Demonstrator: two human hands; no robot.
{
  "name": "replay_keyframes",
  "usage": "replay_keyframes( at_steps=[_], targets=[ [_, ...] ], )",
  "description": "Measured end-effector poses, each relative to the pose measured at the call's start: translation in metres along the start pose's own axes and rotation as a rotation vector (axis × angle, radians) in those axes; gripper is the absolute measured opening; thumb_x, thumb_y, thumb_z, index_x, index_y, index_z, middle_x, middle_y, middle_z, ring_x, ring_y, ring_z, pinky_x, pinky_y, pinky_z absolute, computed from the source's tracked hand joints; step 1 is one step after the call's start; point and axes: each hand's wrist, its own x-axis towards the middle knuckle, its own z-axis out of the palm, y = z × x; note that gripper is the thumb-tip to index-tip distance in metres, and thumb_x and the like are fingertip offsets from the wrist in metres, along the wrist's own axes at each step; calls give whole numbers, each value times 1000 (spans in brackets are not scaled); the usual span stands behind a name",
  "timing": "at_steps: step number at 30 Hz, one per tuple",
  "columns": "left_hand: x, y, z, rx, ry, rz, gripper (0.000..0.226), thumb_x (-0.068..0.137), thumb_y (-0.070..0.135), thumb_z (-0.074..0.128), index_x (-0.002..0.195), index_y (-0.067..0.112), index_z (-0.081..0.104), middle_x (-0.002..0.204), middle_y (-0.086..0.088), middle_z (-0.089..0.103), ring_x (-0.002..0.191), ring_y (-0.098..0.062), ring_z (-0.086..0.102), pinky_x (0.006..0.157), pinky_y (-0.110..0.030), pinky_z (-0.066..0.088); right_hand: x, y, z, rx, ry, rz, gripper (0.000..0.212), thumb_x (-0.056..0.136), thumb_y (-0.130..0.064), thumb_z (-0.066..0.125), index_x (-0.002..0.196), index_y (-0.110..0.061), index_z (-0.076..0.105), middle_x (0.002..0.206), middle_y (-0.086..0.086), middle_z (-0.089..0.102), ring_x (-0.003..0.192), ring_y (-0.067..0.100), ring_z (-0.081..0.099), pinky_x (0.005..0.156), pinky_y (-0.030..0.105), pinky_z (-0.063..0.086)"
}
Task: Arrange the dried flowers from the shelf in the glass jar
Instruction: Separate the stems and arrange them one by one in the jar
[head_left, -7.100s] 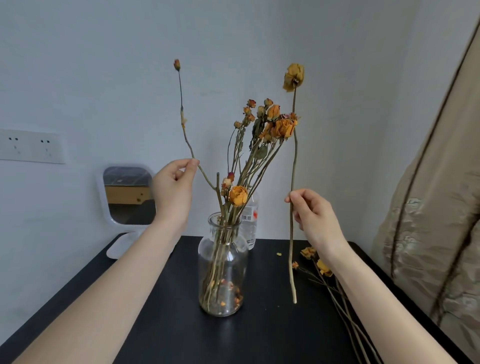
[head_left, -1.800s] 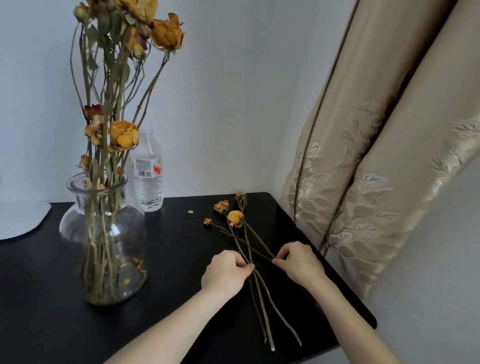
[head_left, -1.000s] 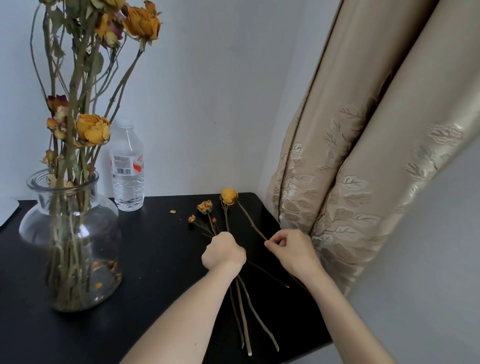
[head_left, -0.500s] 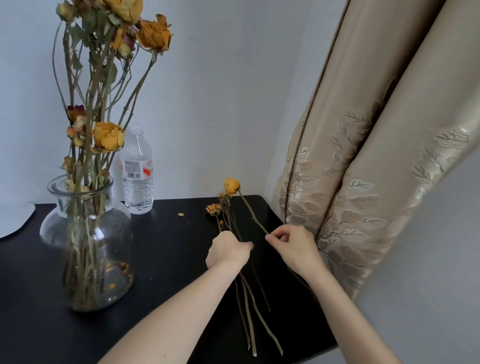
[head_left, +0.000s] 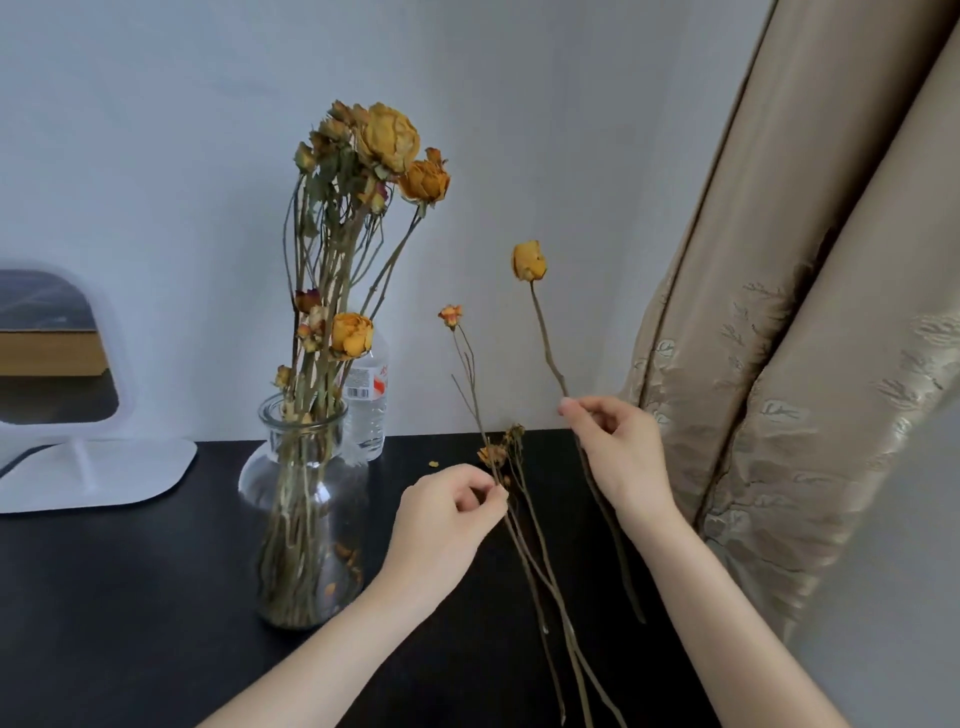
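Head view: left hand (head_left: 447, 519) pinches small-bud stem (head_left: 450, 315), right hand (head_left: 618, 447) yellow-bud stem (head_left: 529, 262); bottle (head_left: 370, 413) behind jar (head_left: 304, 493).

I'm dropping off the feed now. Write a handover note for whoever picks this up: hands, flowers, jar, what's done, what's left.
The left hand pinches a thin stem with a small orange bud, raised.
The right hand pinches the yellow-bud stem, held upright to the right of the jar.
The glass jar stands on the black table and already holds a bunch of dried flowers.
Left to do: put both held stems in the jar, then the two more stems by the left hand. I cannot tell whether those are lying or lifted.
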Motion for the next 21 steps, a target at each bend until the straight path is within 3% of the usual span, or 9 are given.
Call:
replay_keyframes(
  at_steps=[2, 6, 8, 10, 12, 15, 18, 21],
  targets=[
    [-8, 5, -18, 13, 3, 69, 7, 85, 21, 63, 81, 24, 68, 46, 12, 49, 48, -1, 47, 66, -8, 36, -2, -13, 6, 52, 5, -23, 15, 88, -28, 59, 75, -36, 61, 77, -3, 67, 72, 6, 59, 65, 14, 44],
    [-22, 16, -58, 39, 42, 176, 9, 83, 26, 63, 79, 34, 64, 49, 7, 50, 50, -2, 49, 56, -7, 39, -6, -37, 20, 135, 14, -50, 16, 90, -28, 57, 77, -35, 63, 73, -8, 64, 63, -2, 55, 63, 12, 42],
    [-25, 24, -83, 29, 85, 204, 6, 80, 38, 59, 78, 34, 64, 51, 4, 52, 51, -6, 51, 53, -10, 40, -8, -49, 27, 176, 10, -55, 16, 90, -28, 56, 78, -34, 64, 72, -10, 63, 62, -9, 55, 65, 15, 41],
    [-25, 31, -108, 17, 150, 230, 21, 74, 51, 52, 79, 33, 63, 59, -5, 59, 56, -16, 56, 53, -19, 43, -10, -59, 35, 210, 7, -62, 14, 90, -27, 56, 79, -30, 65, 69, -11, 62, 58, -12, 52, 66, 16, 40],
    [-21, 37, -132, -2, 243, 242, 15, 79, 44, 53, 80, 32, 63, 67, -13, 64, 65, -20, 60, 57, -21, 45, -12, -67, 43, 233, 10, -66, 14, 90, -27, 57, 80, -27, 66, 67, -10, 61, 55, -9, 51, 65, 16, 40],
    [-10, 41, -161, 9, 402, 245, 9, 88, 25, 54, 83, 28, 61, 63, -7, 62, 51, -7, 52, 47, -10, 36, -15, -74, 53, 258, -5, -60, 15, 91, -28, 57, 80, -27, 67, 58, -14, 57, 53, -2, 49, 61, 17, 39],
    [4, 44, -178, 21, 483, 233, 11, 91, 24, 52, 91, 17, 60, 60, 4, 56, 45, -1, 43, 44, -7, 29, -18, -77, 60, 271, -28, -58, 16, 91, -27, 56, 79, -26, 66, 45, -20, 52, 49, 0, 45, 58, 18, 35],
    [18, 48, -186, 72, 499, 236, 11, 93, 23, 50, 96, 16, 57, 73, 4, 64, 48, 0, 45, 46, -6, 31, -19, -80, 63, 271, -27, -76, 14, 91, -27, 56, 81, -25, 66, 53, -16, 55, 57, 3, 47, 62, 18, 39]
  ],
)
